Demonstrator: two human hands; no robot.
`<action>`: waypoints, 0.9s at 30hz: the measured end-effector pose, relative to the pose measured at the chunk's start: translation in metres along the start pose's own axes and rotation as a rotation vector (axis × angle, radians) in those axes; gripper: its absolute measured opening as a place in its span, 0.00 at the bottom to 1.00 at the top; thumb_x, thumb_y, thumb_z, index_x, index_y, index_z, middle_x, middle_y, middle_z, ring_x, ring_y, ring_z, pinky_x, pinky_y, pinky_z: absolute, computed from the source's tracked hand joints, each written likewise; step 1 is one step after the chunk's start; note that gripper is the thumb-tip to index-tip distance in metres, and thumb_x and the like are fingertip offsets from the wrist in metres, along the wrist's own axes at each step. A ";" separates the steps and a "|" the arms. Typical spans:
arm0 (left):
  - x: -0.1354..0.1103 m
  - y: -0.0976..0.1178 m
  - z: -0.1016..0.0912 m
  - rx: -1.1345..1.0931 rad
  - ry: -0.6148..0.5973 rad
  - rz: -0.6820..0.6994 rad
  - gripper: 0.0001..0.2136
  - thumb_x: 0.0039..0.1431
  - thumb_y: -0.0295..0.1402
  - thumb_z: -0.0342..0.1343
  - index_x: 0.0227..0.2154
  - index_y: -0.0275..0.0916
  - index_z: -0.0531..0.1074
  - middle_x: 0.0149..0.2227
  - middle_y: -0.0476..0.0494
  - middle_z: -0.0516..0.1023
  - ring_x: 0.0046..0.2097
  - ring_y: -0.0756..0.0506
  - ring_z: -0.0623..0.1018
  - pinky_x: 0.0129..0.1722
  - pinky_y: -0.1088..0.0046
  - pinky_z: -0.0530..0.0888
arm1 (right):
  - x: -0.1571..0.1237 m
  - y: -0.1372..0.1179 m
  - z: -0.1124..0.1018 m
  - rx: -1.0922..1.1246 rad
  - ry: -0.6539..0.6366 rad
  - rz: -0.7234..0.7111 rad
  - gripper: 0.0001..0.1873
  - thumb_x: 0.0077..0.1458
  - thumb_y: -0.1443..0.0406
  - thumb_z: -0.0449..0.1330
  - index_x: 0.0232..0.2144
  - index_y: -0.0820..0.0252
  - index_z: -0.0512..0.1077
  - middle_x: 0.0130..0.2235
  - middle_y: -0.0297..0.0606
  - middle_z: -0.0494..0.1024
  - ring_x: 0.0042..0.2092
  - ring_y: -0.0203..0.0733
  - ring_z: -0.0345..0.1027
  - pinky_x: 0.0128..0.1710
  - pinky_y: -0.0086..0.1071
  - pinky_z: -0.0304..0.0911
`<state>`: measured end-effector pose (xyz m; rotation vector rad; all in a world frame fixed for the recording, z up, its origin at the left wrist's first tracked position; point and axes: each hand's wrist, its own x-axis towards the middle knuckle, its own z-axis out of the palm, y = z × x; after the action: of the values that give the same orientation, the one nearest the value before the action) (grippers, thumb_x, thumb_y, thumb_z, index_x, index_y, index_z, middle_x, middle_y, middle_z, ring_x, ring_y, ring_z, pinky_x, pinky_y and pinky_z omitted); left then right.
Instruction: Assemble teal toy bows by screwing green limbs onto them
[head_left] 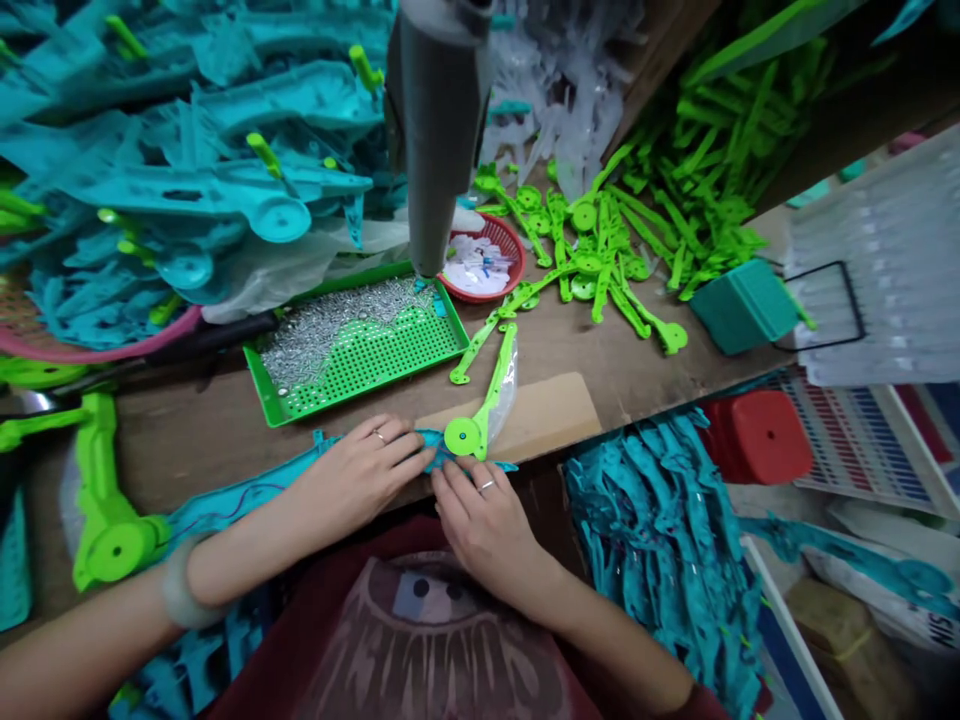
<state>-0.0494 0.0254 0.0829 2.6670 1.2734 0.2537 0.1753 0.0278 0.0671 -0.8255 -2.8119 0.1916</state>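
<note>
My left hand (360, 470) lies flat on a long teal plastic part (247, 492) at the near edge of the wooden bench (195, 430), fingers stretched toward a green lever piece (480, 415). My right hand (484, 520) sits just below that green piece, fingertips touching the teal part beside its round end. The green lever stands on the teal part and slants up and away. Both hands wear a ring. A grey tool (439, 130) hangs above the bench.
A green perforated tray (375, 365) holds small silver screws. A red basket (484, 262) with white bits stands behind it. Loose green levers (600, 260) lie at the back right, teal shells (187, 170) are piled left, more teal parts (660, 540) in a bin right.
</note>
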 end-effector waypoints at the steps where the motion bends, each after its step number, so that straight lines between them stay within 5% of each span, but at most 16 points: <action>1: 0.001 0.001 0.000 0.017 -0.010 0.009 0.10 0.66 0.29 0.54 0.49 0.36 0.73 0.44 0.40 0.79 0.46 0.39 0.75 0.50 0.59 0.68 | 0.001 0.000 0.000 0.009 -0.020 0.014 0.19 0.66 0.66 0.51 0.55 0.69 0.72 0.53 0.48 0.80 0.52 0.52 0.70 0.51 0.43 0.67; 8: 0.002 0.003 0.004 0.072 -0.066 -0.003 0.10 0.65 0.28 0.54 0.48 0.34 0.73 0.40 0.41 0.77 0.42 0.40 0.73 0.46 0.61 0.68 | 0.007 0.003 0.006 -0.131 -0.042 -0.230 0.22 0.68 0.68 0.47 0.58 0.78 0.66 0.57 0.60 0.74 0.60 0.54 0.68 0.64 0.44 0.62; 14: 0.005 0.004 0.009 0.071 -0.068 -0.029 0.07 0.65 0.32 0.57 0.43 0.36 0.75 0.40 0.41 0.75 0.41 0.40 0.71 0.40 0.62 0.66 | 0.002 0.008 0.012 -0.114 0.005 -0.295 0.20 0.67 0.69 0.49 0.56 0.76 0.68 0.57 0.59 0.74 0.60 0.53 0.68 0.63 0.44 0.63; 21: 0.012 0.008 0.006 0.090 -0.101 -0.059 0.05 0.65 0.31 0.58 0.39 0.36 0.77 0.39 0.39 0.75 0.42 0.39 0.71 0.39 0.62 0.65 | 0.000 0.004 0.025 -0.044 0.253 -0.138 0.15 0.64 0.68 0.55 0.50 0.69 0.73 0.48 0.50 0.81 0.52 0.51 0.71 0.58 0.46 0.64; 27: 0.015 0.005 0.006 0.024 -0.093 -0.089 0.06 0.63 0.34 0.60 0.37 0.36 0.77 0.39 0.39 0.75 0.42 0.40 0.72 0.40 0.63 0.66 | 0.009 0.024 0.008 0.190 0.166 -0.067 0.08 0.63 0.65 0.59 0.43 0.62 0.74 0.40 0.43 0.82 0.50 0.51 0.70 0.53 0.47 0.64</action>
<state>-0.0346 0.0335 0.0790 2.6005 1.3701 0.1020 0.1788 0.0517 0.0569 -0.6706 -2.6123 0.3558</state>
